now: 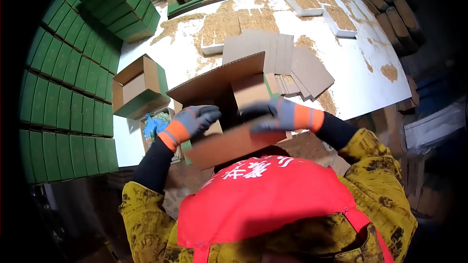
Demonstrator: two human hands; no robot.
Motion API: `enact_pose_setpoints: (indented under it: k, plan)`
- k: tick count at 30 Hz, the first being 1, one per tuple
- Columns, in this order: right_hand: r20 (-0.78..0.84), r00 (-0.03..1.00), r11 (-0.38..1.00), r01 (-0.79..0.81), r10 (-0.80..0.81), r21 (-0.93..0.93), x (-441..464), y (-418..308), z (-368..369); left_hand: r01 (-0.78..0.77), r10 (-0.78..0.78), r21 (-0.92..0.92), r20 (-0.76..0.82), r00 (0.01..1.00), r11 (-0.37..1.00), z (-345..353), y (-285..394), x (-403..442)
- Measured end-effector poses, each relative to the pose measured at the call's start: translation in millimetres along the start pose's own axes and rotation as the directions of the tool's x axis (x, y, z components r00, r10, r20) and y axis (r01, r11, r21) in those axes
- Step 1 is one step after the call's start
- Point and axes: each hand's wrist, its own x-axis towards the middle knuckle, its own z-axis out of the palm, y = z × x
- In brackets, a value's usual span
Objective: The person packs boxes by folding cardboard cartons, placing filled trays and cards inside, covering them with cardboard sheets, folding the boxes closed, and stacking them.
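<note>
An open cardboard box [212, 82] with raised flaps stands at the near edge of the white table, close to my body. My left hand [197, 119], in a grey and orange glove, is at the left side of its opening, fingers bent over a flap. At the right side, my right hand [273, 114] reaches over the box; its fingers are blurred, and whether they grip a flap is unclear. The inside of the box is dark.
Green boxes [73, 83] are stacked at the left. An open green box [141, 87] and a small box with blue packets [157, 124] stand beside them. Grey-brown boards [312, 70], white trays of brown granules [340, 22] and scattered granules lie on the white table [360, 87].
</note>
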Motion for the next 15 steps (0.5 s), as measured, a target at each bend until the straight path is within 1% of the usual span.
enact_pose_setpoints:
  k: [1,2,3,4,5,6,8,9,10,11,12,13,14,15]
  plan:
    - [-0.117,0.989,0.996,-0.087,0.089,0.019,8,17,7,0.013,-0.014,-0.152,-0.004,1.0,0.988,-11,2,-4]
    - [-0.238,0.955,0.984,-0.169,0.177,0.055,15,16,14,0.028,-0.029,-0.293,0.0,1.0,0.956,-20,18,-10]
    - [-0.283,0.957,0.977,-0.118,0.063,-0.18,13,10,20,-0.142,0.164,0.268,-0.061,0.985,0.953,-10,30,-23]
    - [-0.314,0.933,0.857,-0.01,-0.177,-0.514,17,23,28,-0.174,0.298,0.454,-0.217,0.93,0.874,8,10,-20]
    - [-0.296,0.89,0.669,0.015,-0.348,-0.743,24,4,17,-0.116,0.418,0.624,-0.363,0.833,0.773,27,-10,-18]
    - [-0.23,0.835,0.429,0.008,-0.501,-0.903,30,-23,6,0.02,0.58,0.831,-0.405,0.707,0.556,49,-7,-14]
    - [-0.314,0.822,0.475,-0.06,-0.475,-0.878,50,-47,-22,0.045,0.526,0.771,-0.474,0.706,0.635,63,-3,-10]
    - [-0.401,0.738,0.573,-0.023,-0.543,-0.819,64,-35,-31,0.086,0.581,0.756,-0.566,0.585,0.649,64,8,-10]
    - [-0.375,0.789,0.6,-0.01,-0.486,-0.8,55,-31,-26,0.22,0.655,0.797,-0.592,0.468,0.563,63,3,-15]
    - [-0.346,0.832,0.626,0.002,-0.433,-0.779,42,-30,-17,0.216,0.745,0.81,-0.586,0.317,0.545,60,-5,-18]
    - [-0.3,0.868,0.637,0.023,-0.395,-0.77,31,-30,-14,0.22,0.814,0.817,-0.566,0.132,0.533,54,-11,-16]
    - [-0.194,0.923,0.717,0.114,-0.332,-0.688,16,-31,-8,0.225,0.703,0.729,-0.684,0.194,0.647,51,-11,-21]
    - [-0.089,0.96,0.805,0.17,-0.265,-0.568,0,-30,0,0.08,0.613,0.643,-0.756,0.231,0.762,46,-19,-16]
    - [-0.203,0.945,0.919,0.171,-0.255,-0.355,-7,-12,-1,0.086,0.525,0.577,-0.787,0.324,0.812,49,-21,-18]
